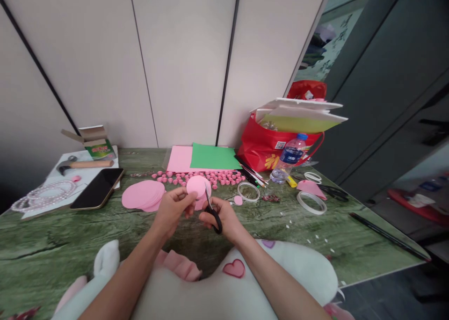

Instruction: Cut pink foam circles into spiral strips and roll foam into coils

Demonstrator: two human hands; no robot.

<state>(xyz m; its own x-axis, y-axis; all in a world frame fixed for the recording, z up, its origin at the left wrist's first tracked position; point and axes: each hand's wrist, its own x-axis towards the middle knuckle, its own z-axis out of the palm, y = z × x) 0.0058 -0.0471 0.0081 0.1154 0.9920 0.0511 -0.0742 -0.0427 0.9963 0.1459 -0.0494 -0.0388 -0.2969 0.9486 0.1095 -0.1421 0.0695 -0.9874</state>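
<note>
My left hand pinches a round piece of pink paper by its lower left edge. In my right hand is a pair of scissors with black handles, its blades pointing up against the right side of the paper disc. A stack of larger pink paper circles lies on the table just left of my hands. Behind them, many small pink rolled-looking pieces are spread in a band. A small pink disc rests to the right of the scissors.
Tape rolls and a second tape roll lie to the right, near a water bottle and a red bag. A phone, hammer and bead strand are at left. A white plush sits before me.
</note>
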